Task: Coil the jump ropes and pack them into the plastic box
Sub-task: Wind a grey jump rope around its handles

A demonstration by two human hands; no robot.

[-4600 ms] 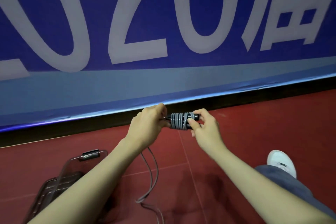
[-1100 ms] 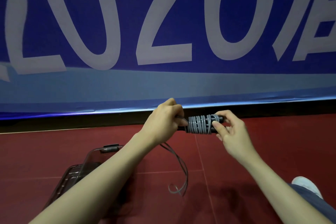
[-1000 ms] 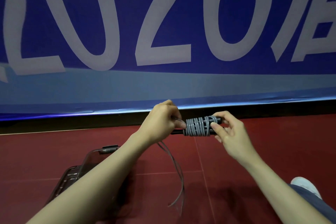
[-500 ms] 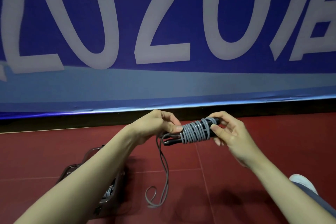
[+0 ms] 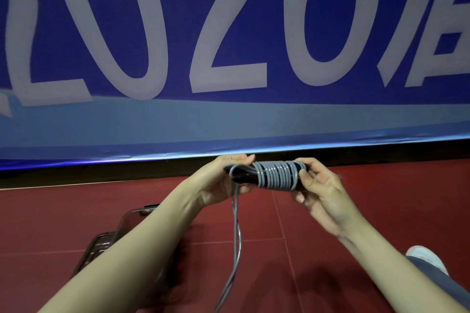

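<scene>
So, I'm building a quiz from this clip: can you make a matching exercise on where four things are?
1. grey jump rope
2. clear plastic box
3. white shoe
4. blue banner

a. on the red floor, partly behind the left forearm
b. wound round black handles between both hands
c. bottom right
d. across the back wall

Pairs: 1-b, 2-a, 3-c, 4-d
</scene>
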